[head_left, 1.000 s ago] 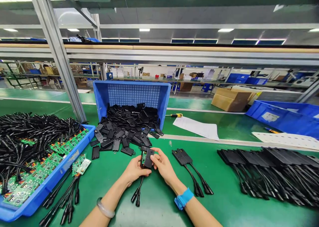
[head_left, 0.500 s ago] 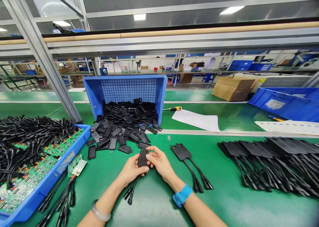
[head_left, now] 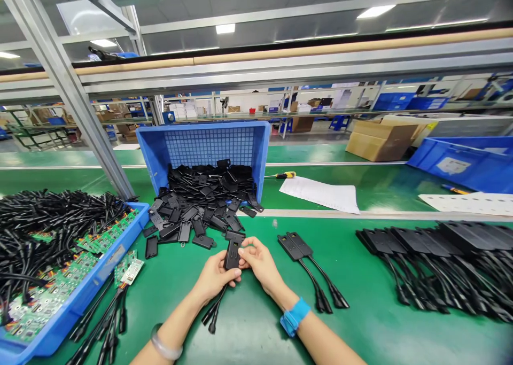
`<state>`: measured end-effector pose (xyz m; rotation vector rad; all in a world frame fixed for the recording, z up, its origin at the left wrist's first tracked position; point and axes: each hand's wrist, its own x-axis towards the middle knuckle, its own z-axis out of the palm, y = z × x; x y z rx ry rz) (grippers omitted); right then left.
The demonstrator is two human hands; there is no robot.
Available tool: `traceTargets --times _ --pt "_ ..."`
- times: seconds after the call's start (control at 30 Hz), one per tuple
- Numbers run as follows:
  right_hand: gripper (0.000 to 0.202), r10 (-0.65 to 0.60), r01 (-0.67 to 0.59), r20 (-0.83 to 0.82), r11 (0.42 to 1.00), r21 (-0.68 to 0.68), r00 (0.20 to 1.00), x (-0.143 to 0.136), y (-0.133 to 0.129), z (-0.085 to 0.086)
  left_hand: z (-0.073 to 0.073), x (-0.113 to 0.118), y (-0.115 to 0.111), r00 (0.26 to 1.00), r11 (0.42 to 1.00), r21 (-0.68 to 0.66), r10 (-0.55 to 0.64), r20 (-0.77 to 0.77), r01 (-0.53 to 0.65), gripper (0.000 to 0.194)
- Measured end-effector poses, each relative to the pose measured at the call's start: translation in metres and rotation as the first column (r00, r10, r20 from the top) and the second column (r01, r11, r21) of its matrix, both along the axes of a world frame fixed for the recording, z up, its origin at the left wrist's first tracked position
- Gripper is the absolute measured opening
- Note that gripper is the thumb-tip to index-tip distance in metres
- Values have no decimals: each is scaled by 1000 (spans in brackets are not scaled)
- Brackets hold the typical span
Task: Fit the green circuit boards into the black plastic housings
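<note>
Head view: I see the left hand [head_left: 218, 274] wrapped round the black case [head_left: 232, 255] from the left, the right hand [head_left: 259, 263] closed on its right side, thumb on the face, toward the table's [head_left: 252, 327] near edge. I'd press evenly, keeping the hanging cables [head_left: 217, 307] unpinched.

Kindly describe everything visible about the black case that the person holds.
The black case is flat and rectangular, apparently matte plastic, with small marks on its face. It is held tilted over the green table. The left grip holds its left side and lower end; the right grip holds its right edge. Two black cables with thicker ends emerge below it. I cannot tell whether it is fully closed.
</note>
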<state>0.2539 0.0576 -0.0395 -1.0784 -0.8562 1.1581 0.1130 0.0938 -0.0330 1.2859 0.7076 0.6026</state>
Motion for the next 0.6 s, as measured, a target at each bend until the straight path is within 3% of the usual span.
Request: traceTargets --times 0.33,0.6 --pt "38 -22 21 3 997 72 1000 -6 1 1 -6 -7 2 998 998 -22 51 32 -50 57" --pt "46 3 -3 -3 1000 -15 1000 -4 1 -2 -10 -7 1 1000 999 41 7 8 -7 52"
